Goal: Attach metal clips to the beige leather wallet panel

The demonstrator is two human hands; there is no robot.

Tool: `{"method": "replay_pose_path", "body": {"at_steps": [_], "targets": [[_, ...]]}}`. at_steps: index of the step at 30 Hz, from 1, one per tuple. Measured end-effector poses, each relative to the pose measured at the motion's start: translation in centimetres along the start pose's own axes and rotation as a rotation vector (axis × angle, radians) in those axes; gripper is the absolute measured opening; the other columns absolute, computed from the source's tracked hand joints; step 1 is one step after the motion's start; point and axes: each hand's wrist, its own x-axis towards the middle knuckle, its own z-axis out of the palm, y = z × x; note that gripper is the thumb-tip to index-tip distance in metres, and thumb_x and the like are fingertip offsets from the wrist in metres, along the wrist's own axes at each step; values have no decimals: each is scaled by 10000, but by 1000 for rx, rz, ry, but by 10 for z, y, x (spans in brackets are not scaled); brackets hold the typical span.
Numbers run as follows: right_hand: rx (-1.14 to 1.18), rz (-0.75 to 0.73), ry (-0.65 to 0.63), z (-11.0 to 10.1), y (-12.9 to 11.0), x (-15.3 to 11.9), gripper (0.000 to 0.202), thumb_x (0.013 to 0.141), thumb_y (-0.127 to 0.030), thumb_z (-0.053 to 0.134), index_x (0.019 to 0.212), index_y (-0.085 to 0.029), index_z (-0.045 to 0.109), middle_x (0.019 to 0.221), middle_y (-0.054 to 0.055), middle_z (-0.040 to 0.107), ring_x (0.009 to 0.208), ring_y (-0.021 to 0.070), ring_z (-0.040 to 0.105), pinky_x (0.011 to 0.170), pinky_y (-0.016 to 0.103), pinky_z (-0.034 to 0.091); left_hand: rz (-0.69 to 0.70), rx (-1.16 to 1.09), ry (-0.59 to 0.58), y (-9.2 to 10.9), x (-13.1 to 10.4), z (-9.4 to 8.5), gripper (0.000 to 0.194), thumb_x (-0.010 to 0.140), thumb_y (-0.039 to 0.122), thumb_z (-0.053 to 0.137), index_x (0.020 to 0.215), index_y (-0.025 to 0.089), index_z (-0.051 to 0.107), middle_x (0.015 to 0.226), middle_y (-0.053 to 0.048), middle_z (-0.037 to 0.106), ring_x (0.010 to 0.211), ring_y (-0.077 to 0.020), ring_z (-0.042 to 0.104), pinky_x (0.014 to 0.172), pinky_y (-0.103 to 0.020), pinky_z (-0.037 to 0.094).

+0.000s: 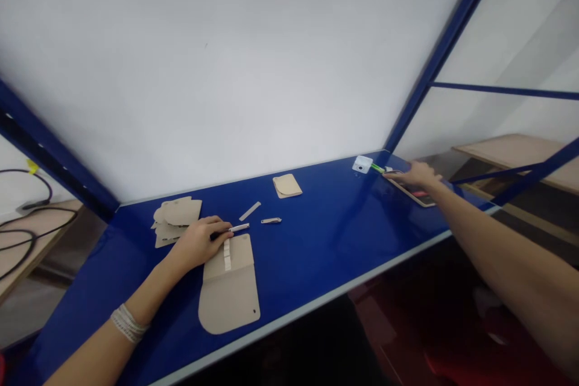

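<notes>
My left hand (203, 242) is closed around a slim silver tool with a black part (239, 228). It lies over the top left edge of an opened beige case (230, 298). A pale looped elastic strip (227, 256) runs down the case's upper panel, and a fold crosses its middle. Just right of the case are a small nail clipper (271, 220) and a flat beige strip (250, 211). Far to the right, my right hand (414, 175) reaches over a shallow framed tray (423, 200) with its fingers stretched out. Its fingertips are near a green item (377, 167).
Several folded beige cases (178, 217) are piled left of my left hand. Another folded case (287, 186) sits near the back wall. A small white object with a dark round spot (362, 164) stands at the back right. Blue frame posts (446, 42) bound the blue table (312, 241).
</notes>
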Motion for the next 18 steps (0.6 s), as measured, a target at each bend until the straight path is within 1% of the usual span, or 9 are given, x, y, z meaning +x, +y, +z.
{"method": "replay_pose_path", "body": {"at_steps": [2,4,5,8,11,13,14,16,18], "targets": [[103,-143,2,-3,-36,-24,661,661,-579,652,1152,-138,609,1115,229,570,1042,322,494,842,457,324,-6,1,-12,0,1,0,317,875,402,453,933,204,693,948,-68,679,838,-198,629,770,-293,496],[263,-408,23,-7,-83,-62,532,702,-550,631,1096,-192,630,1139,158,571,1090,291,480,920,443,309,-11,6,-28,0,1,0,311,881,394,444,936,199,679,937,-69,678,842,-204,623,766,-301,489],[348,-546,-1,-9,-108,-85,491,716,-540,624,1076,-205,634,1128,131,580,1086,271,489,940,428,311,-14,9,-36,0,2,0,310,883,393,439,938,195,672,933,-71,678,839,-206,621,761,-304,486],[522,-899,-174,-14,-185,-154,384,757,-513,596,1005,-225,653,1081,80,607,1052,234,525,949,400,321,-22,5,-47,1,2,0,314,887,400,431,937,187,655,922,-75,675,833,-206,618,758,-306,478],[568,-1199,-376,-16,-247,-207,372,792,-473,568,1074,-238,625,1110,46,611,1039,218,549,924,352,350,-42,-16,-43,3,2,-1,318,882,413,432,918,185,651,904,-73,675,821,-204,619,755,-304,473],[538,-1270,-505,-13,-276,-226,349,793,-397,584,1096,-224,608,1149,49,606,1036,221,562,903,345,366,-71,-49,-43,3,1,-2,321,879,419,435,911,185,651,902,-71,674,811,-199,618,748,-299,471],[507,-1291,-579,-10,-287,-232,313,769,-347,617,1047,-204,625,1113,61,627,1012,229,575,890,354,371,-92,-72,-43,3,1,-2,321,876,422,437,907,185,652,904,-69,674,808,-197,618,746,-296,470],[501,-1284,-630,-3,-299,-237,198,728,-280,656,898,-178,659,959,55,679,910,225,612,815,328,403,-141,-125,-43,2,1,-2,320,870,430,446,901,189,654,910,-62,677,800,-192,617,735,-290,468],[546,-1253,-646,4,-302,-237,179,734,-278,653,879,-174,658,882,40,693,830,188,627,726,267,424,-190,-169,-47,-1,1,-2,324,857,450,461,899,195,657,907,-53,683,780,-189,616,710,-286,467]]}}
